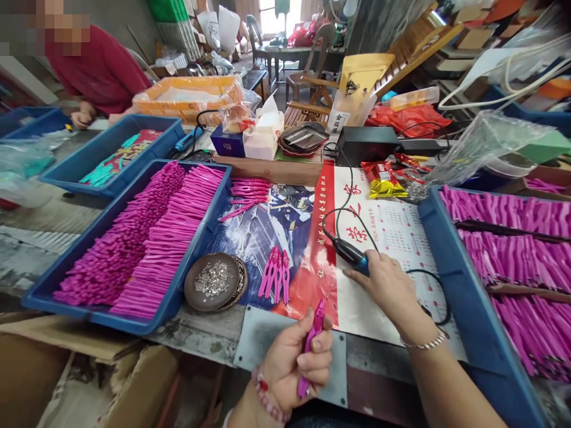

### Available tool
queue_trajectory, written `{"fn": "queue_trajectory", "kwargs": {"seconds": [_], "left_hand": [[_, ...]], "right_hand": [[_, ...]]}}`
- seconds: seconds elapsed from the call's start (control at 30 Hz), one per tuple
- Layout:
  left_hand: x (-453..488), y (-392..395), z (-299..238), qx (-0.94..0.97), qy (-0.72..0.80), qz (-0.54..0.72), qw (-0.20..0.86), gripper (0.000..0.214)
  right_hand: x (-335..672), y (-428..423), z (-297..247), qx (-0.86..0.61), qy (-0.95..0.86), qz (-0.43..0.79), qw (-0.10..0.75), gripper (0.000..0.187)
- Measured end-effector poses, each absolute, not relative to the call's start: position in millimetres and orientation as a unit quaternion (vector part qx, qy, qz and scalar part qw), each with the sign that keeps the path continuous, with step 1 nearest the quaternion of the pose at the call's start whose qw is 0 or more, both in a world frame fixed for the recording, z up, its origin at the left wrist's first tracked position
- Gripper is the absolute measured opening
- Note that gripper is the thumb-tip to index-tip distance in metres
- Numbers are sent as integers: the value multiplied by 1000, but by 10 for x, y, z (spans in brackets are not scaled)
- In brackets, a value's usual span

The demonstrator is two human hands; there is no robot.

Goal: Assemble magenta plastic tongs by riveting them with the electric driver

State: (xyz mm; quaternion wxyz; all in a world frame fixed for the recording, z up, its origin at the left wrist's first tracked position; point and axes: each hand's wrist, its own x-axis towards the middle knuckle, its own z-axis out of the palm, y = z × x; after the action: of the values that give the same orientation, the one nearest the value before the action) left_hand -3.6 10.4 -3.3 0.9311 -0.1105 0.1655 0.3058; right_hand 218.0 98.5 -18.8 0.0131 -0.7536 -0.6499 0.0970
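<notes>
My left hand [294, 362] is closed around a pink plastic clip [312, 348], held upright near the table's front edge. My right hand [386, 288] rests on the printed calendar sheet [392, 232] and grips a dark blue corded tool [352, 254], whose black cable loops across the sheet. A few assembled pink clips [276, 274] lie just left of the sheet. Beside them sits a round brown dish [216, 282] holding small metal bits. A small heap of loose pink pieces [247, 193] lies further back.
A blue tray [129, 249] full of pink pieces stands at left, another blue tray [504, 267] at right. Behind are a further blue tray [111, 154], an orange basket [187, 98], boxes and snack packets [383, 178]. A person in a red top [98, 71] works at the far left.
</notes>
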Motion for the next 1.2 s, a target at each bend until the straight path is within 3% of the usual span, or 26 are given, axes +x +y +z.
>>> {"fn": "queue_trajectory", "kwargs": {"seconds": [0.2, 0.3, 0.4, 0.5, 0.73, 0.97, 1.2], "left_hand": [[-8, 60, -3, -163, 166, 292, 928, 20], [12, 48, -4, -177, 162, 281, 929, 21], [48, 37, 11, -168, 164, 272, 933, 22], [80, 8, 18, -160, 171, 249, 940, 21], [82, -123, -1, -159, 152, 222, 950, 27], [125, -106, 13, -112, 174, 241, 948, 30], [179, -166, -12, -43, 240, 251, 937, 29]], "right_hand": [[2211, 938, 32, -737, -629, 192, 156, 48], [2112, 701, 200, -649, -621, 371, 237, 50], [1897, 434, 235, -526, -557, 589, 257, 49], [1722, 275, 134, -473, -452, 692, 305, 45], [1879, 313, 9, -508, -289, 668, 460, 46], [1796, 208, 116, -520, -274, 715, 378, 51], [1698, 180, 116, -535, -265, 711, 371, 53]]}}
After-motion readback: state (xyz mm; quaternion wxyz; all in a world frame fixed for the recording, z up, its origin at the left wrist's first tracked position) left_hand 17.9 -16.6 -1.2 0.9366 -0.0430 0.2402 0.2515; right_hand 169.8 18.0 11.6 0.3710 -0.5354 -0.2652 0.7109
